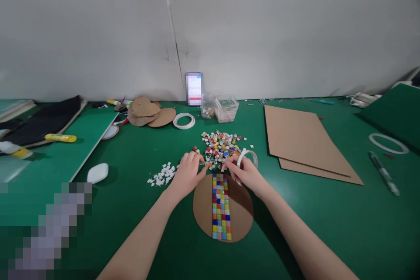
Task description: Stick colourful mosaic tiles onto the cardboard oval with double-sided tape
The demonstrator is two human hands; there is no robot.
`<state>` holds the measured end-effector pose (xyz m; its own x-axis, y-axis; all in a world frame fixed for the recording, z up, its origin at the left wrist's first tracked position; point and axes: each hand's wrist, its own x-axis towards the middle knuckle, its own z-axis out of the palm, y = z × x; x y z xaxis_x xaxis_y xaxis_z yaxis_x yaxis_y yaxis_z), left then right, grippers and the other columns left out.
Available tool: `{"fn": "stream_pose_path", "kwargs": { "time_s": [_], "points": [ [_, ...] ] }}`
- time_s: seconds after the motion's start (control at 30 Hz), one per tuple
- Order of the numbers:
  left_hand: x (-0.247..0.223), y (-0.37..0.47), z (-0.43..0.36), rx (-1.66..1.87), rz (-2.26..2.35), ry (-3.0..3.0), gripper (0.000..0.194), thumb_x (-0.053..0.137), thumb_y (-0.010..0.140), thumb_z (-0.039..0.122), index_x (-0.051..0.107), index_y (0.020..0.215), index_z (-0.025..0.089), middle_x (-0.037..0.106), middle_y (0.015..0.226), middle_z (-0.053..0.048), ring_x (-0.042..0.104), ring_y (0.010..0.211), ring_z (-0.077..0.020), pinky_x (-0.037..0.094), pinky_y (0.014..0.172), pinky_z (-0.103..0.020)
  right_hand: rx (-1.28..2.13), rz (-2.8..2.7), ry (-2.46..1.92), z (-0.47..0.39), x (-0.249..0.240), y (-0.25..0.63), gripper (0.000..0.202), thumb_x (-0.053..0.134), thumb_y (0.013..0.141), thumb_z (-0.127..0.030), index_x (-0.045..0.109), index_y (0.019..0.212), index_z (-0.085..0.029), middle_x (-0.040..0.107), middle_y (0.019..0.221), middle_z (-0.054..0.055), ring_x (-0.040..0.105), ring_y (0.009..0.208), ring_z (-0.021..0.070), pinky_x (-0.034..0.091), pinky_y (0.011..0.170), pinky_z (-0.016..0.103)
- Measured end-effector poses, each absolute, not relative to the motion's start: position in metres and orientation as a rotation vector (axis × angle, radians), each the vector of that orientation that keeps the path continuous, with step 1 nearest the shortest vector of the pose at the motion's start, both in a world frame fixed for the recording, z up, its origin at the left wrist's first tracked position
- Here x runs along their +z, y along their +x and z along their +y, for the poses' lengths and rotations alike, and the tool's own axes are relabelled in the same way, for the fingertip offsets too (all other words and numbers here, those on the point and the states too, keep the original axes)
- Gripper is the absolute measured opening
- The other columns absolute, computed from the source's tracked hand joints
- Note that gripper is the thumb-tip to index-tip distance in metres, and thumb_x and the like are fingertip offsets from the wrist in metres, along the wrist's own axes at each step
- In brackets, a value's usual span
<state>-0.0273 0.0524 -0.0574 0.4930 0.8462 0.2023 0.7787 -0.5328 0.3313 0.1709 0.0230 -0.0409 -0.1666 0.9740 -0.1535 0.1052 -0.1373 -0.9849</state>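
Observation:
A round cardboard disc (203, 205) lies in front of me, with a band of colourful square mosaic tiles (221, 210) running down its middle. Just beyond its far edge is a loose heap of mixed tiles (220, 144). My left hand (190, 168) is at the heap's near left side, thumb and index finger apart; whether a tile touches the fingertips is hard to see. In my right hand (244, 170) is a roll of white tape (252, 156), partly hidden by the fingers, whose tips are at the heap's near right edge. Small white pieces (163, 174) lie left of my left hand.
Cardboard sheets (295, 135) lie to the right, near a pen (383, 173) and a white ring (389, 143). Cut cardboard shapes (144, 111), another tape roll (183, 120), clear containers (226, 108) and a phone (194, 89) stand at the back. A white case (97, 173) is left.

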Motion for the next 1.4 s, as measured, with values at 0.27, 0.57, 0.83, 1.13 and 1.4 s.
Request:
{"fn": "stream_pose_path", "kwargs": {
  "time_s": [0.27, 0.57, 0.83, 1.13, 1.4],
  "points": [
    [-0.052, -0.03, 0.054, 0.698, 1.358, 2.32, 0.022, 0.032, 0.092, 0.026, 0.052, 0.097, 0.02, 0.053, 0.094, -0.006, 0.049, 0.092, -0.0199, 0.042, 0.08, -0.034, 1.351, -1.342, -1.33, 0.025, -0.043, 0.174, 0.032, 0.052, 0.078, -0.048, 0.049, 0.065, -0.019, 0.042, 0.039, -0.008, 0.034, 0.03, 0.006, 0.027, 0.034, 0.02],
    [-0.042, -0.045, 0.057, 0.666, 1.616, 1.99, 0.024, 0.033, 0.089, 0.034, 0.05, 0.1, 0.021, 0.061, 0.072, -0.002, 0.057, 0.056, -0.0153, 0.04, 0.047, -0.024, 1.357, -1.324, -1.35, 0.026, -0.042, 0.175, 0.032, 0.052, 0.078, -0.049, 0.047, 0.066, -0.02, 0.043, 0.039, -0.007, 0.034, 0.029, 0.0061, 0.025, 0.033, 0.02],
    [-0.04, -0.038, 0.052, 0.689, 1.516, 1.695, 0.027, 0.036, 0.087, 0.04, 0.05, 0.099, 0.021, 0.066, 0.079, -0.005, 0.065, 0.064, -0.0173, 0.048, 0.046, -0.023, 1.329, -1.322, -1.361, 0.025, -0.04, 0.177, 0.032, 0.053, 0.078, -0.048, 0.046, 0.064, -0.02, 0.042, 0.04, -0.007, 0.034, 0.029, 0.0065, 0.026, 0.033, 0.02],
    [-0.037, -0.032, 0.052, 0.805, 1.497, 1.886, 0.023, 0.041, 0.086, 0.038, 0.053, 0.096, 0.022, 0.066, 0.086, -0.005, 0.064, 0.073, -0.0175, 0.05, 0.064, -0.028, 0.886, -1.311, -1.534, 0.028, -0.039, 0.195, 0.046, 0.041, 0.084, -0.047, 0.043, 0.122, -0.021, 0.053, 0.066, 0.002, 0.051, 0.046, 0.0157, 0.04, 0.043, 0.027],
    [-0.039, -0.029, 0.048, 0.519, 1.433, 1.949, 0.034, 0.035, 0.087, 0.046, 0.044, 0.111, 0.024, 0.057, 0.056, 0.004, 0.053, 0.044, -0.0141, 0.04, 0.044, -0.024, 0.249, -1.496, -2.035, 0.033, -0.036, 0.226, 0.055, 0.037, 0.088, -0.041, 0.024, 0.134, -0.013, 0.061, 0.073, 0.011, 0.059, 0.057, 0.0261, 0.037, 0.05, 0.03]
  ]
}}
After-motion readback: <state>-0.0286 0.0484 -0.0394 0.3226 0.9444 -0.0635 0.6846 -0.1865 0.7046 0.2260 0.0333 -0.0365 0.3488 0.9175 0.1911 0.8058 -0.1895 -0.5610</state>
